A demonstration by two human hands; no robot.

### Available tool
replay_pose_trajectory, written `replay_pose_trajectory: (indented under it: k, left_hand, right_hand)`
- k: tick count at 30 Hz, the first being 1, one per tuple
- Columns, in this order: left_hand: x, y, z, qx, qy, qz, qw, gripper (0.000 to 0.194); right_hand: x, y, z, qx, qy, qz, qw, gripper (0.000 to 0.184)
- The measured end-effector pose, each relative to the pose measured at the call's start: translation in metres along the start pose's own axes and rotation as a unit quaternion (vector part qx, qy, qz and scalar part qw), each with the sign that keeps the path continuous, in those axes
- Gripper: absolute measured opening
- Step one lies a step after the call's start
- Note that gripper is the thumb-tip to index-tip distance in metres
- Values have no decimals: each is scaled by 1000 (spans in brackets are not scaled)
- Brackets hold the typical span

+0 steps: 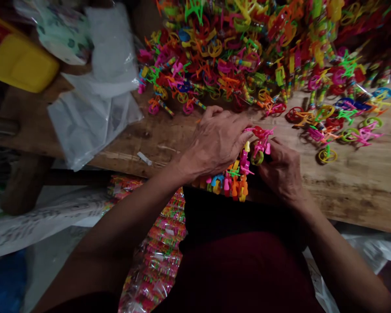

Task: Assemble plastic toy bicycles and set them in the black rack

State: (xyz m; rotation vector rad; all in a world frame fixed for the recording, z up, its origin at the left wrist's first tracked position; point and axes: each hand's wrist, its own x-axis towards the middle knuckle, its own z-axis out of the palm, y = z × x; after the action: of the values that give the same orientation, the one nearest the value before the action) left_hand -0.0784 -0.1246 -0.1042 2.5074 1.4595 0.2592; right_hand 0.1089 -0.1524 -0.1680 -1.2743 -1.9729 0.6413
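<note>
My left hand (215, 141) is bent over a row of small bright plastic toys (235, 180) at the bench's front edge, its fingers curled and its thumb against them. To its right, my right hand (282, 169) is closed, with its fingertips at a pink and red plastic toy (261, 141) that has a green ring like a wheel. Part of that toy lies between the two hands. The underside of the row and some of my right fingertips are hidden.
A big heap of similar toys (221, 65) covers the back of the wooden bench (355, 182). Loose toys (327, 154) lie at right. Clear plastic bags (91, 117) and a yellow container (22, 63) are at left. A strip of filled packets (159, 248) hangs below the edge.
</note>
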Motion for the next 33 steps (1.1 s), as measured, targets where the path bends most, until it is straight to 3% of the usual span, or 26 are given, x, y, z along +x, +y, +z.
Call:
replay_pose_trajectory:
  k: [7, 13, 19, 22, 24, 28, 31, 33]
  left_hand:
    - [1, 0, -1, -3, -18, -2, 1000, 40]
    - [0, 2, -4, -8, -29, -7, 1000, 39]
    - [2, 4, -3, -11, 2, -1, 1000, 42]
    - [2, 1, -3, -23, 3, 12, 1000, 43]
    - [3, 0, -3, -32, 5, 17, 999, 45]
    - [2, -1, -4, -40, 9, 27, 999, 47]
    - [2, -2, -4, -46, 6, 37, 998, 43]
    - [2, -2, -3, -47, 9, 38, 998, 42]
  right_hand:
    - [0, 4, 8, -62, 2, -34, 997, 23]
    - [-4, 4, 23, -126, 20, -25, 991, 23]
    - [-10, 3, 26, -149, 17, -42, 988, 25]
    - [-11, 11, 6, -97, 24, -63, 993, 23]
    - [-8, 21, -19, -91, 66, -52, 992, 23]
    - [13, 47, -67, -215, 147, 10, 965, 20]
    - [41, 67, -85, -310, 136, -5, 941, 22]
    - [63, 81, -92, -347, 85, -45, 933, 22]
